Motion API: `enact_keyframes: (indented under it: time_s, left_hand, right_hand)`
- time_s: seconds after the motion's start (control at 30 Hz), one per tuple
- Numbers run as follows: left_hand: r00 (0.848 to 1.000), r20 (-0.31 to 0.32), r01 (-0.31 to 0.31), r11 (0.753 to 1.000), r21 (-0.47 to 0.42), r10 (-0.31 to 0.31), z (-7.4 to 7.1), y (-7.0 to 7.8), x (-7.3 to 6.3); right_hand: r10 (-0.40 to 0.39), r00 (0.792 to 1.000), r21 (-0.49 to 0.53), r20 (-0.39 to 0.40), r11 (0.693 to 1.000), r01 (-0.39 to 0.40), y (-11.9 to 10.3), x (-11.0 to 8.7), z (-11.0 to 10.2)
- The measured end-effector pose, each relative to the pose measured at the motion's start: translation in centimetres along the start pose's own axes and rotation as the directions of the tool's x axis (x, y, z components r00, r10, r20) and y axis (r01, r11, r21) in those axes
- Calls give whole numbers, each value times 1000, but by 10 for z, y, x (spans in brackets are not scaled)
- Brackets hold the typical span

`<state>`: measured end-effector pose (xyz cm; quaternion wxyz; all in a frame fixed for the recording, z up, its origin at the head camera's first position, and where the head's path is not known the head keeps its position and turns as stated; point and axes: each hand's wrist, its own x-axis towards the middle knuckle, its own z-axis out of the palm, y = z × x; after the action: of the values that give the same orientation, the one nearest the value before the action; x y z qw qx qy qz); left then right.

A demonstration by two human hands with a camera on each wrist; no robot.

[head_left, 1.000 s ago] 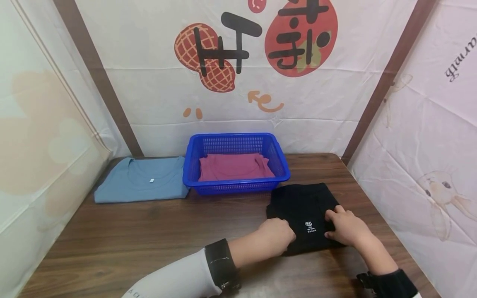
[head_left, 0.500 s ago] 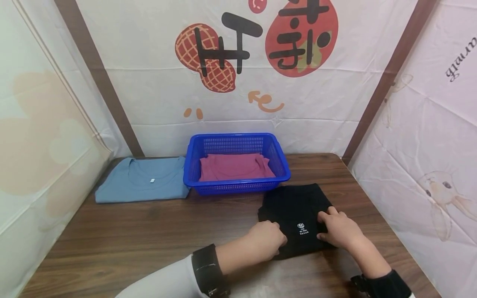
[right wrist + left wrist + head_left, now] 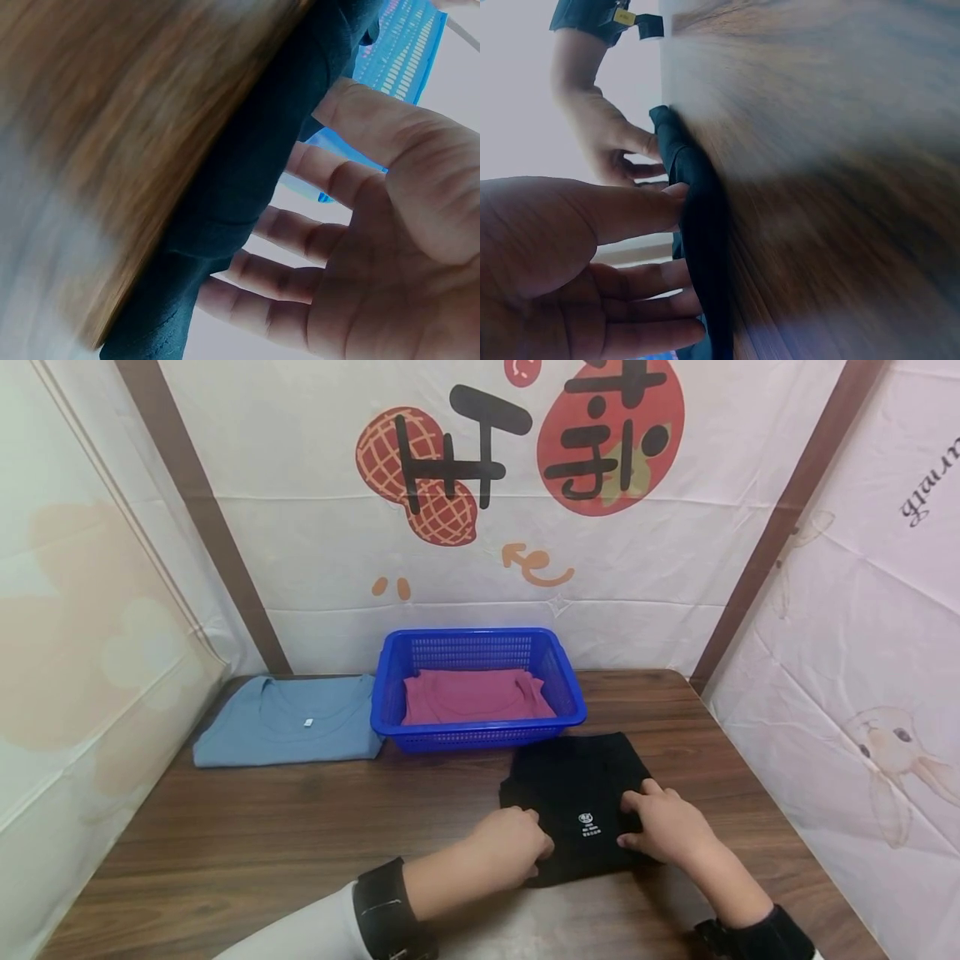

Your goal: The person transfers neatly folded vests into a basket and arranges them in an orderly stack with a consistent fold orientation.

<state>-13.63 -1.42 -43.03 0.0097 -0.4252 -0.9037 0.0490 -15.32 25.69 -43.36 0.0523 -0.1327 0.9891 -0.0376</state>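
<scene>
A folded black T-shirt [image 3: 573, 806] with a small white print lies on the table, just in front of the blue basket. At its left side, my left hand [image 3: 504, 847] touches the cloth with fingertips and thumb. My right hand [image 3: 670, 827] rests its spread fingertips on the right side of the shirt. Both wrist views show the fingers fairly straight, with thumb and fingertips against the top of the black cloth and gaps between them. The undersides of the shirt are hidden.
Behind the shirt stands a blue plastic basket [image 3: 480, 735] holding a folded pink T-shirt [image 3: 480, 697]. A folded blue T-shirt [image 3: 292, 739] lies left of the basket, touching or close to it. The wooden table [image 3: 300, 843] is bounded by printed fabric walls [image 3: 315, 552].
The black T-shirt has slid to the left and slightly nearer, with both hands moving along on it. The basket and the other two shirts have stayed put.
</scene>
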Motion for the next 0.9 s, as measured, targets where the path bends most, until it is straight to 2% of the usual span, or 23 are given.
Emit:
enact_keyframes:
  time_s: [0.37, 0.9]
  left_hand:
    - [1000, -24, 0, 990, -142, -4, 9, -25, -18]
    - [999, -42, 11, 984, -175, -19, 12, -42, -43]
  right_hand:
    - [-52, 999, 8, -15, 999, 52, -14, 2, 1]
    - [-95, 995, 21, 11, 995, 95, -30, 4, -2]
